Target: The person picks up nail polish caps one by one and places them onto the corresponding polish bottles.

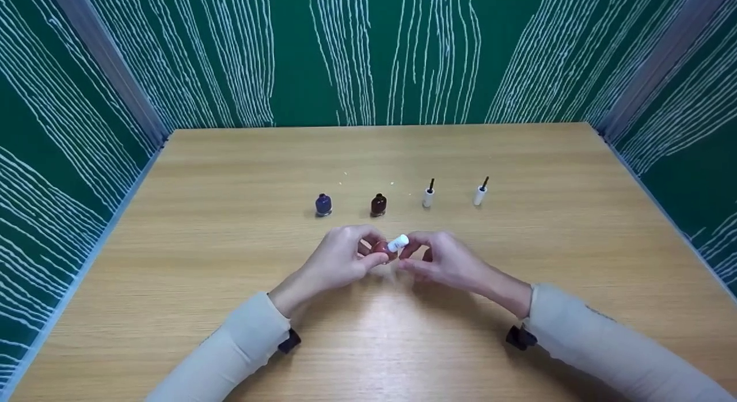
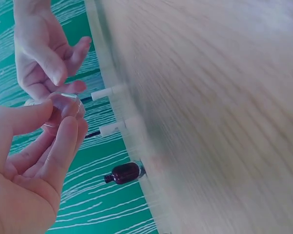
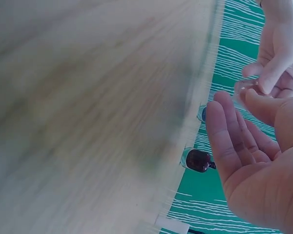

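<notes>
Hidden: the left hand (image 1: pixel 345 257) covers much of the red nail-polish bottle (image 1: pixel 382 248); whether the right hand (image 1: pixel 442 260) touches its white cap (image 1: pixel 398 242), I cannot tell.
Red bottle: tilted, pinched between left thumb and fingers, cap toward the right hand.
Right hand: thumb and fingers parted.
Beyond left hand: blue bottle (image 1: pixel 323 205), dark-red bottle (image 1: pixel 378 205), both uncapped.
Beyond right hand: two white brush caps (image 1: pixel 428 198), bristles up.

Your left hand (image 1: pixel 345 255) hides part of the red bottle (image 1: pixel 383 249). Your desk's (image 1: pixel 414 356) near edge and your sleeves (image 1: pixel 242 336) are cut off. The specks (image 1: pixel 392 183) toward the far edge are too small for you to name.
</notes>
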Available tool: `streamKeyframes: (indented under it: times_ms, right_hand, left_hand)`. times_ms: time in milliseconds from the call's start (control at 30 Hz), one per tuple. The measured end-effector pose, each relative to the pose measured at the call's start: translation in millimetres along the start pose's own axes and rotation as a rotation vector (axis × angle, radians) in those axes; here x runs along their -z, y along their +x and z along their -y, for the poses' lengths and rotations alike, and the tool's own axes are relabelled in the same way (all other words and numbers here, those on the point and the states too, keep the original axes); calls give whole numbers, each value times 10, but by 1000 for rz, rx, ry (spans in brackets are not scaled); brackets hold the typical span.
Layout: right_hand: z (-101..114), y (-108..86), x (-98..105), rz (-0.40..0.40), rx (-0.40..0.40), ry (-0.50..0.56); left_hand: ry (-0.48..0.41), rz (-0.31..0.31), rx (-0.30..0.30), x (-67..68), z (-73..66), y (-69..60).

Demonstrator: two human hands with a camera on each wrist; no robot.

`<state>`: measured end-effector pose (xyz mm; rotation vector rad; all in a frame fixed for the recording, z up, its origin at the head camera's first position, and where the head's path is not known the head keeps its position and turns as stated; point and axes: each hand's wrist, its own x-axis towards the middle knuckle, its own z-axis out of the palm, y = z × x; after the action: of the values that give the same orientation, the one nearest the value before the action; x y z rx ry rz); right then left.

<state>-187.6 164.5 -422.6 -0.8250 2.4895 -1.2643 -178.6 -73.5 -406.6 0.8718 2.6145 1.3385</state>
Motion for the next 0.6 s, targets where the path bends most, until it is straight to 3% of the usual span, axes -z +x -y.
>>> streamKeyframes:
  times_ms: [400, 600]
  right_hand:
    - [86, 229, -40, -17, 5, 19]
    - [74, 385, -54, -23, 19, -81]
  left_hand:
    - [-124, -43, 99, 101, 60, 9]
    - [-13, -50, 110, 155, 150, 36]
